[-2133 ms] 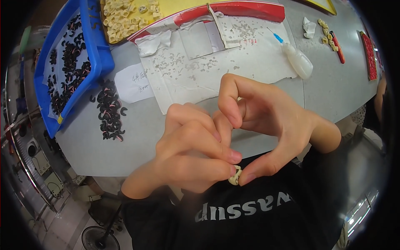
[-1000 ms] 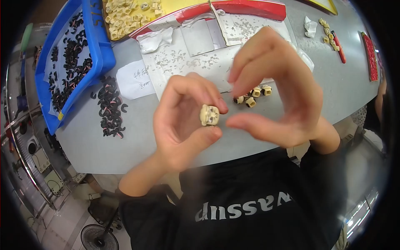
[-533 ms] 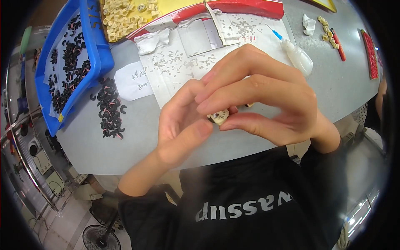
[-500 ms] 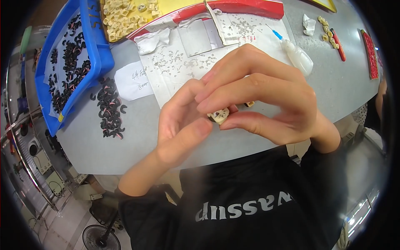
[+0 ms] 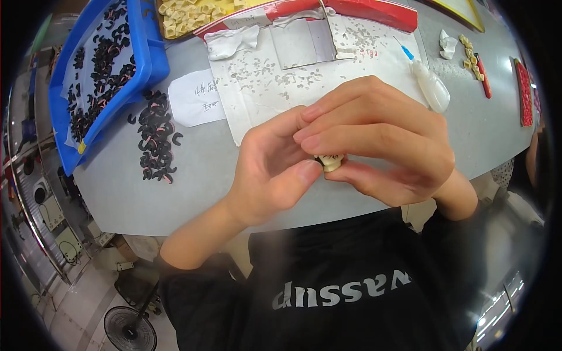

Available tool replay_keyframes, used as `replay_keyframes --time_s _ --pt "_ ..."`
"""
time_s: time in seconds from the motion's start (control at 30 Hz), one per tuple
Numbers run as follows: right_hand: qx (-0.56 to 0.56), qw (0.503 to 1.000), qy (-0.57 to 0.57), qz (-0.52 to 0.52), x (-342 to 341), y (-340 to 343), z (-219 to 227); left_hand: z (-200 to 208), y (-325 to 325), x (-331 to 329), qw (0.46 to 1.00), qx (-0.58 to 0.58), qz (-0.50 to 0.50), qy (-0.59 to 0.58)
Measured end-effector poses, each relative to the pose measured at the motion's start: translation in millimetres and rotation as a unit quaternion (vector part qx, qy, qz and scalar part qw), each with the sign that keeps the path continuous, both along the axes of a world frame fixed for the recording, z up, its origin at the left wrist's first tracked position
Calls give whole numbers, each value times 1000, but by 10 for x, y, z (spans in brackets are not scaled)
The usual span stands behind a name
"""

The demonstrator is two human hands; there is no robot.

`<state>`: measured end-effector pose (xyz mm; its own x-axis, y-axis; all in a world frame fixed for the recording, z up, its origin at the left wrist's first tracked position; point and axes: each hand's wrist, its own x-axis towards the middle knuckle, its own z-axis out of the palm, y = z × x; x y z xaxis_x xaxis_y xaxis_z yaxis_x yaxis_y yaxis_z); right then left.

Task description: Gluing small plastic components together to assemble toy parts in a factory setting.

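A small cream piece (image 5: pixel 332 163) is held up between the two hands, above the near side of the grey table (image 5: pixel 193 196). It is gripped by the right hand (image 5: pixel 386 137) between thumb and bent fingers, and its upper part is covered by them. Its dark edge (image 5: pixel 319 159) is met by the thumb of the left hand (image 5: pixel 269 158); whether the piece is also pinched by the left fingers cannot be told, as their tips are hidden.

Because so little surface is offered to the fingertips, the piece could be squeezed out sideways if it is pressed harder from one side. If dropped, it could be bounced off the table's near edge, toward the black shirt (image 5: pixel 351 251) below the grip. The dark edge could be shifted by an uneven push of the left thumb, and the fault could be missed while the top is covered. Beyond the grip and to its right, the squeeze bottle (image 5: pixel 432 88) could be brushed by the right knuckles. Well left of the grip, the black curved pieces (image 5: pixel 157 137) could be scattered by a wide sweep of the left hand.
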<state>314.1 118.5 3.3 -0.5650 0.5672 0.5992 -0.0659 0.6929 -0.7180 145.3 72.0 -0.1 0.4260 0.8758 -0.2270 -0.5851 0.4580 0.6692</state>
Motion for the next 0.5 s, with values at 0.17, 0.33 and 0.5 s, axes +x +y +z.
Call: replay_keyframes --time_s 0.17,0.33,0.5 --pt "19 1000 -11 -4 8 7 -31 -66 31 -41 999 6 -43 -6" --pt "15 1000 -7 -8 8 2 -19 -61 27 -27 999 2 -45 1" --pt "8 1000 -8 -12 19 -11 -31 -101 28 -22 998 6 -56 -11"
